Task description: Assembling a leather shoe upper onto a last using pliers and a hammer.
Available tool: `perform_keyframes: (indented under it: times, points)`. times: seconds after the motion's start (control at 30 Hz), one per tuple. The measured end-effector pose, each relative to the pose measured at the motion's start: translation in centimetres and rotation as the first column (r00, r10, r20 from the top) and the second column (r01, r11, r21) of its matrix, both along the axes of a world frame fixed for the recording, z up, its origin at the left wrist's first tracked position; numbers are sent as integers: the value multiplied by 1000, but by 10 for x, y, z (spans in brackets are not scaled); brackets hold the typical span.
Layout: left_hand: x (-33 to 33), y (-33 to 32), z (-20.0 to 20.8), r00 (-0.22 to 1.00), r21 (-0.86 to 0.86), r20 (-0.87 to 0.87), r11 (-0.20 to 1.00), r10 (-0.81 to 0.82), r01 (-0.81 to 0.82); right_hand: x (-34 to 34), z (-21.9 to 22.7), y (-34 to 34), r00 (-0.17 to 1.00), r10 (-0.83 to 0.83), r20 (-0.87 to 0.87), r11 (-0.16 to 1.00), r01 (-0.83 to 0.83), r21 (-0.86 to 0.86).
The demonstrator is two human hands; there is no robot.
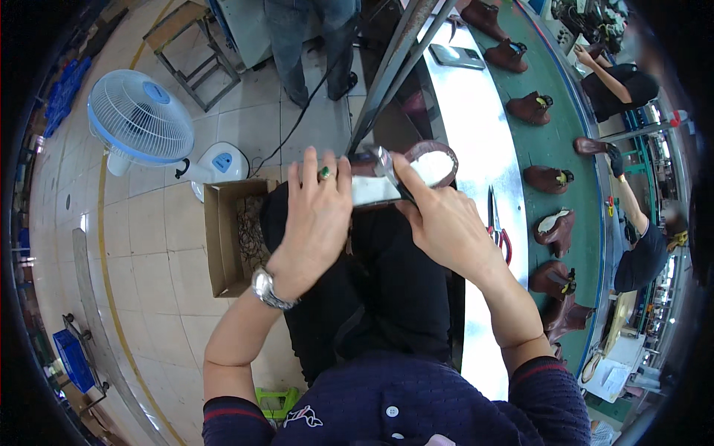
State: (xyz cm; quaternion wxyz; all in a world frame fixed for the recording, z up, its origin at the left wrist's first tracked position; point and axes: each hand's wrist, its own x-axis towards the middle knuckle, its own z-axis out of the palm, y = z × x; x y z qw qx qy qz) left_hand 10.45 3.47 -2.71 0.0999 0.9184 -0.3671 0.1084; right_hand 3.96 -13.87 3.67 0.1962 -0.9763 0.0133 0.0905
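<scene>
A brown boot (431, 165) with a white lining lies across my lap, its opening toward the right. My left hand (316, 215), with a green ring and a wristwatch, grips the boot's left part from above. My right hand (439, 215) holds the boot near its opening, and its fingers press a small metal tool (383, 160) against the upper. Both hands hide most of the boot's body.
A green conveyor belt (558, 149) at my right carries several brown boots. Red-handled scissors (497, 223) lie on the shiny metal ledge (476, 119). An open cardboard box (227, 234) and a white floor fan (141, 119) stand at left. Other people work along the belt's far side.
</scene>
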Motion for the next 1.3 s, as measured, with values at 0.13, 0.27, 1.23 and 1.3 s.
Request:
perform_keyframes:
  times: [0.13,0.27,1.23,1.3]
  points:
    - [-3,6,-8,985,-44,-143,995,-93,88,-7,-16,21,984,-143,111,988,135,72]
    - [-3,14,-21,991,-77,-46,990,-123,119,2,-19,14,995,81,58,994,-76,-77]
    - [-106,77,-31,773,-532,-621,655,128,-536,-37,17,30,833,466,-297,866,-360,348]
    - [-108,83,-31,622,-423,-782,689,52,-589,-27,25,36,805,471,-360,875,-372,312]
